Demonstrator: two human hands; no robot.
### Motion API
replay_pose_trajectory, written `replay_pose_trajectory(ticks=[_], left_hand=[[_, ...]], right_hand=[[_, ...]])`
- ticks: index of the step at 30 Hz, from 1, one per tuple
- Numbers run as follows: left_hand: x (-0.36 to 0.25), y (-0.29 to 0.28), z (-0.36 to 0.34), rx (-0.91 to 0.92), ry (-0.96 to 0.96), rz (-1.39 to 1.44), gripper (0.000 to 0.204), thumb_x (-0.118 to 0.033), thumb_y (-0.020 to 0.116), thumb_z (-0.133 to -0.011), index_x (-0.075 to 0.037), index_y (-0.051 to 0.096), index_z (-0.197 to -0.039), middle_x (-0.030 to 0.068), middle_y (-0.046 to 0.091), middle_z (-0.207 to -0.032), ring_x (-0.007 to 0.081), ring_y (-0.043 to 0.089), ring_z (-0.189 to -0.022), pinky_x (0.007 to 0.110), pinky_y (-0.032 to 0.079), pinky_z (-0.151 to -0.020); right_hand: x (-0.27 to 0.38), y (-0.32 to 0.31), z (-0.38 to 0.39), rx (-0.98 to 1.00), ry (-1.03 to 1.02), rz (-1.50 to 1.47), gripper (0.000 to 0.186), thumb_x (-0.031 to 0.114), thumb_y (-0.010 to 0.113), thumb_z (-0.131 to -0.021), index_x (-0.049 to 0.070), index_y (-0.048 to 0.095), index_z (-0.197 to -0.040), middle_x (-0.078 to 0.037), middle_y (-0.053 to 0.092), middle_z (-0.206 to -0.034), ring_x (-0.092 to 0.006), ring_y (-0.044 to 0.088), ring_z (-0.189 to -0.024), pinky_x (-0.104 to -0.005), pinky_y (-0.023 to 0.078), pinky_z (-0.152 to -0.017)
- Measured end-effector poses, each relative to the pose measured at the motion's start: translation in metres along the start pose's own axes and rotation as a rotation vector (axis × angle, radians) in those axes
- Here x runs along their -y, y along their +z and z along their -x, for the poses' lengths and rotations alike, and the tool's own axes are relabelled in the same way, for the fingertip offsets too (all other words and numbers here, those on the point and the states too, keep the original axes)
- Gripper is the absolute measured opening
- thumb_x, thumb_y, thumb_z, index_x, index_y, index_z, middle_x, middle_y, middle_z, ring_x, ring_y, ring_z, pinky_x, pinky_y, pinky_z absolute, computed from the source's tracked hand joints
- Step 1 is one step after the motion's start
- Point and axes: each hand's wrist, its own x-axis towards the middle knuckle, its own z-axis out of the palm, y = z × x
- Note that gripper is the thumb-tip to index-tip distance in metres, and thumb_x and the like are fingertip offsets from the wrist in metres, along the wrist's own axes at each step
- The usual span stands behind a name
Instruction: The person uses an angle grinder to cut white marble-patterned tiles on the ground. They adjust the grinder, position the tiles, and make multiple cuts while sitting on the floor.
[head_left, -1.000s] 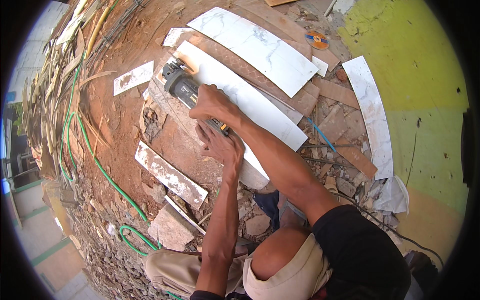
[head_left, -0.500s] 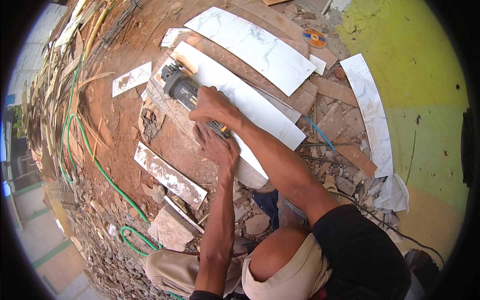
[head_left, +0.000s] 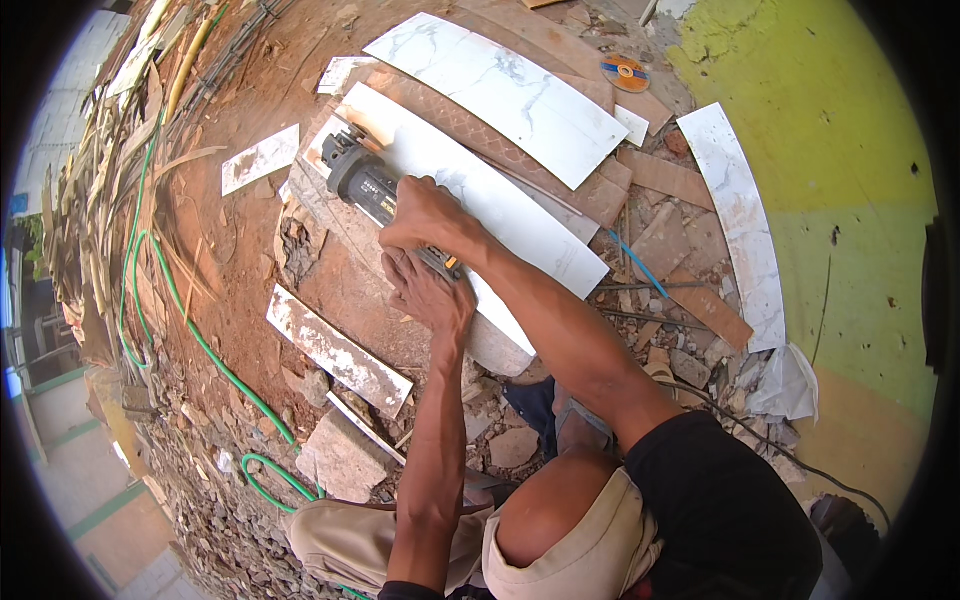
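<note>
A dark grey angle grinder (head_left: pixel 362 182) lies over the left end of a long white marbled tile (head_left: pixel 490 205). My right hand (head_left: pixel 428 213) is wrapped round the grinder's body from above. Lower down, my left hand (head_left: pixel 432 292) holds the rear part of the tool, its thumb side hidden against the grip. The grinder's head is at the tile's far left end, where a faint brownish dusty patch shows; the disc itself is hard to make out. Under the tile is a rough stone slab (head_left: pixel 345 235).
Beyond lies another marbled tile (head_left: pixel 500 90), with a loose cutting disc (head_left: pixel 626 72) to its right. A tile strip (head_left: pixel 740 230) leans by the yellow-green wall (head_left: pixel 840 150). A stained tile strip (head_left: pixel 335 350), green hose (head_left: pixel 225 365), black cable (head_left: pixel 790 455) and rubble surround me.
The grinder's head has shifted very slightly along the tile, with both hands keeping their hold. The whole view has moved a little.
</note>
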Motion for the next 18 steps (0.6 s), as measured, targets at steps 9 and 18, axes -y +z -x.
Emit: replay_pose_trajectory(ticks=[9,18], left_hand=[[0.004,-0.001,0.001,0.015,0.051,0.006,0.082,-0.042,0.056,-0.086,0.001,0.034,-0.152,0.0183,0.035,-0.159,0.0377,0.019,-0.15,0.059,0.026,-0.097],[0.0,0.001,-0.001,-0.038,0.082,-0.008,0.071,-0.037,0.044,-0.097,0.0,0.027,-0.156,0.0172,0.028,-0.164,0.0381,0.02,-0.149,0.065,0.026,-0.101]], right_hand=[[-0.005,0.003,-0.001,-0.026,-0.019,-0.015,0.033,0.01,0.066,-0.061,-0.015,0.066,-0.083,-0.036,0.068,-0.085,-0.0452,0.073,-0.084,-0.0457,0.06,-0.076],[0.006,0.006,-0.02,-0.088,-0.052,-0.003,0.028,0.008,0.066,-0.059,-0.011,0.068,-0.08,-0.033,0.069,-0.091,-0.0438,0.073,-0.09,-0.0429,0.061,-0.078]])
